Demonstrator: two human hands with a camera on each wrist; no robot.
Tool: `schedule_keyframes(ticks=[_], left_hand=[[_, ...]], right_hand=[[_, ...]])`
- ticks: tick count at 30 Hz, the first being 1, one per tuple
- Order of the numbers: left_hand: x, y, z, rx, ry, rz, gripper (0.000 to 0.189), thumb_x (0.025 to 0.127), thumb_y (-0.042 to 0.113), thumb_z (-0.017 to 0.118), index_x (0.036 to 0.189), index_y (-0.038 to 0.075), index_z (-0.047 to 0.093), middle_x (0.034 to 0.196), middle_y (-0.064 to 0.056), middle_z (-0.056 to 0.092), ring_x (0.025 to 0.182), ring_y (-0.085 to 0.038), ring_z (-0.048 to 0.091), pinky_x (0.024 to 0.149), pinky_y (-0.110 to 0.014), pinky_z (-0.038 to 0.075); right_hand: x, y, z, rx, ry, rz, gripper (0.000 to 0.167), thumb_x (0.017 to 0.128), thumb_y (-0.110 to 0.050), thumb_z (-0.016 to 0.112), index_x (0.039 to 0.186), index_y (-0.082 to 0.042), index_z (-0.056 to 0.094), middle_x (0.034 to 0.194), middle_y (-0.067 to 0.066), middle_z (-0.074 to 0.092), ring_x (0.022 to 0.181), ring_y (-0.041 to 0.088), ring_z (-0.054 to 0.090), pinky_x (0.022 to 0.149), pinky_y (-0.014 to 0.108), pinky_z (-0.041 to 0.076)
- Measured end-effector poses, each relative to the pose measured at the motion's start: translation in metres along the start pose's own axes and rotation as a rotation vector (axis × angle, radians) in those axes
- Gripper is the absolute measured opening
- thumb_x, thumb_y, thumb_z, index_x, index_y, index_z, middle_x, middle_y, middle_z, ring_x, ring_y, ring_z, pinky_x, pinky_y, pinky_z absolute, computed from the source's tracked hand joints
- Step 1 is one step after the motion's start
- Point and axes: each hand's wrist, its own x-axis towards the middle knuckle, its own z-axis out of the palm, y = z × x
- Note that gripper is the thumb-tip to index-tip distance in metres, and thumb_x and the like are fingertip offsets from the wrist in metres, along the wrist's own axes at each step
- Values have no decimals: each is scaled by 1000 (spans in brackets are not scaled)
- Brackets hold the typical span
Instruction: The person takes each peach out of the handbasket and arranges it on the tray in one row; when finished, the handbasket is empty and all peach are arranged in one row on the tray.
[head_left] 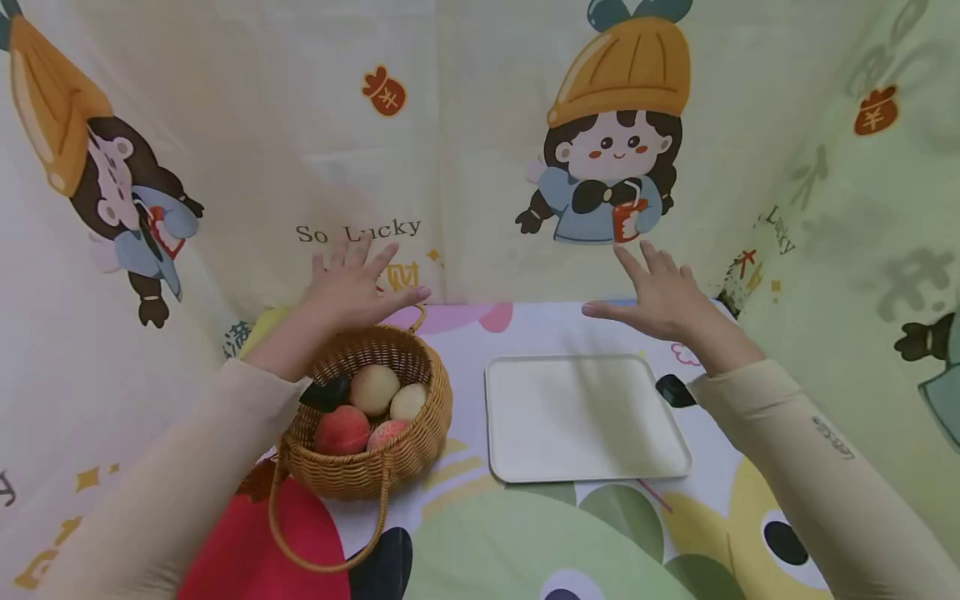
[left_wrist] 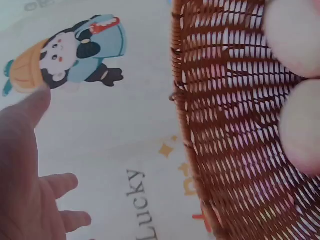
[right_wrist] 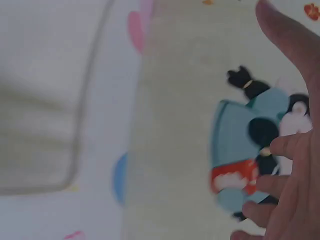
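Both hands are held up with fingers spread and nothing in them. My left hand (head_left: 347, 287) hovers above the far rim of a wicker basket (head_left: 420, 450). In the basket lie a red peach (head_left: 342, 430), a pinkish peach (head_left: 387, 434) and two pale peaches, one larger (head_left: 374, 389) and one smaller (head_left: 409, 402). In the left wrist view the basket's woven wall (left_wrist: 225, 110) stands beside the left hand (left_wrist: 30, 175). My right hand (head_left: 663, 296) is raised beyond the far right corner of a white rectangular tray (head_left: 585, 417), whose surface is bare. The right wrist view shows the spread right hand (right_wrist: 290, 165).
A cloth with cartoon prints (head_left: 525, 542) covers the table. Printed curtains (head_left: 480, 150) stand at the back and both sides. The basket's handle (head_left: 330, 569) hangs down at the front, and the tray lies to the right of the basket.
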Motion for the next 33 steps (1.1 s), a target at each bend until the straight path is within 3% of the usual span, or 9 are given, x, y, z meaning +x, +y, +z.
schedule_keyframes(ticks=[5,9,13,18,22,26,33], left_hand=[[-44,-21,-4,-167,66,52,90,95,68,51,161,11,27,164,-23,20,150,-45,14,114,-67,15],[-76,-33,3,-284,90,36,82,94,54,65,157,10,35,157,-22,35,144,-46,29,109,-68,26],[-102,-44,14,-393,93,6,79,94,46,69,156,9,36,152,-24,42,134,-51,41,100,-70,37],[-128,-55,33,-556,72,-20,75,97,39,69,156,8,35,149,-25,45,123,-51,52,90,-62,51],[-137,-55,48,-657,27,-6,75,96,31,71,155,4,34,148,-25,47,119,-45,59,87,-48,56],[-137,-49,57,-699,-13,23,74,94,23,75,154,6,36,147,-21,48,113,-40,62,83,-36,57],[-127,-37,61,-725,-75,72,84,86,14,83,154,6,35,143,-22,51,121,-43,57,85,-43,57]], right_hand=[[-39,54,39,204,-57,-85,124,80,-59,79,163,-10,0,167,22,-6,149,50,8,108,73,19],[-61,90,75,329,-80,-102,132,74,-47,88,162,-7,-1,166,25,-2,149,49,4,108,75,17],[-76,107,99,399,-91,-89,135,71,-44,91,162,-5,0,165,28,3,148,51,5,108,75,15],[-81,110,118,460,-108,-96,135,68,-38,94,161,-1,3,162,32,9,145,55,11,107,75,17],[-87,114,131,467,-158,-109,137,64,-35,96,158,6,5,159,37,12,143,58,15,107,75,18],[-98,119,141,440,-188,-133,139,59,-36,97,156,11,9,156,43,12,140,63,14,104,77,19],[-105,128,148,409,-167,-130,141,53,-37,99,157,8,15,153,47,12,136,69,13,101,80,18]])
